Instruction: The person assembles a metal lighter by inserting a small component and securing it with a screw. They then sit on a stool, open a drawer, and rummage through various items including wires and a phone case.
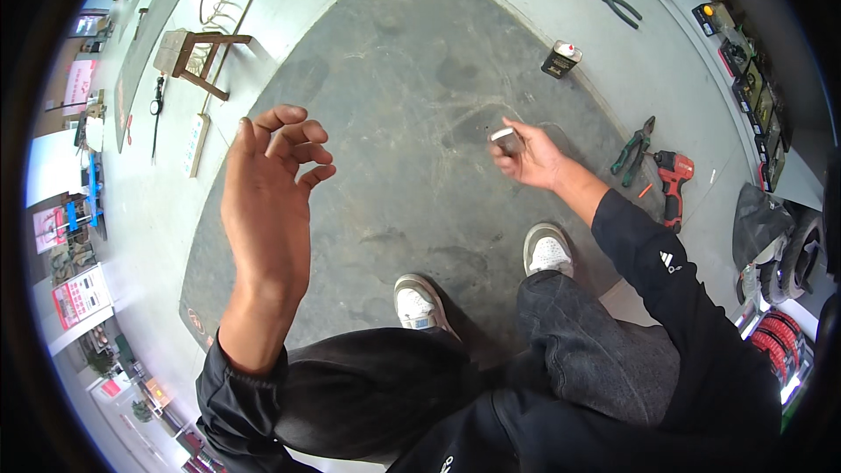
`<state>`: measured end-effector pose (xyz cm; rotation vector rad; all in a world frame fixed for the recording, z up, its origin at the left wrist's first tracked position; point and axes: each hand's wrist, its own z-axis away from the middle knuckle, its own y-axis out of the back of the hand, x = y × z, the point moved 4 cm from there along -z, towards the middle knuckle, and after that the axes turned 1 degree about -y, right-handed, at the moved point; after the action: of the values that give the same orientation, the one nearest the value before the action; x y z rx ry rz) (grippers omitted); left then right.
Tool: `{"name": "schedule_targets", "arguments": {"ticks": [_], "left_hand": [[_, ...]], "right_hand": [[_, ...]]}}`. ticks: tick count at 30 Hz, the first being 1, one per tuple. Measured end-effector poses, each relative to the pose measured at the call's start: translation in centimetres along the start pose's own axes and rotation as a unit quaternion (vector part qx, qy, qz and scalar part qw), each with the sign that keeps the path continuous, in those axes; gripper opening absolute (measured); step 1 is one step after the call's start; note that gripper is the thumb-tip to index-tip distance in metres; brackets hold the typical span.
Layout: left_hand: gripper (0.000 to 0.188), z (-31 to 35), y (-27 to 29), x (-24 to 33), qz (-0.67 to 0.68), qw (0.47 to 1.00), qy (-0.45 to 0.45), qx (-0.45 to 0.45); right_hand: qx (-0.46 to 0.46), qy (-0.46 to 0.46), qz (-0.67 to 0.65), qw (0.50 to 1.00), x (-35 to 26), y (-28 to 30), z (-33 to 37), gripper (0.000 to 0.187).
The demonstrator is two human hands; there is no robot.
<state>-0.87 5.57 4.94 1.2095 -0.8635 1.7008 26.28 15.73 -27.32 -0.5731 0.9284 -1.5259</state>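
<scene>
My right hand (530, 156) is clamped on a small object (505, 135) with a white face, above the dark mat (385, 201). My left hand (266, 193) hangs loosely curled, thumb and fingers apart. Between them the mat gives wide room; along its right edge (my more crowded side) stand a tin (561, 60), green-handled pliers (632, 153) and, beyond, a red drill (673, 184).

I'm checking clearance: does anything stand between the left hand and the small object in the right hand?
Nothing visible does: between the left hand and the small object in the right hand, only the dark mat shows, underneath.
</scene>
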Motion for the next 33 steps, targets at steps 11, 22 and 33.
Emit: {"name": "schedule_targets", "arguments": {"ticks": [11, 22, 33], "left_hand": [[0.027, -9.0, -1.8, -2.2, -0.155, 0.988, -0.005, 0.018], [0.023, -9.0, 3.6, -5.5, -0.030, 0.979, 0.072, -0.188], [0.008, -5.1, 2.5, -2.7, -0.587, 0.752, -0.193, -0.229]], "right_hand": [[0.070, -0.026, 0.401, 0.913, 0.6, -1.9, 0.2, 0.067], [-0.012, 0.054, 0.667, 0.743, -3.7, -8.1, -1.5, 0.044], [0.013, -0.033, 0.984, 0.175, -20.6, -25.6, -16.2, 0.017]]}}
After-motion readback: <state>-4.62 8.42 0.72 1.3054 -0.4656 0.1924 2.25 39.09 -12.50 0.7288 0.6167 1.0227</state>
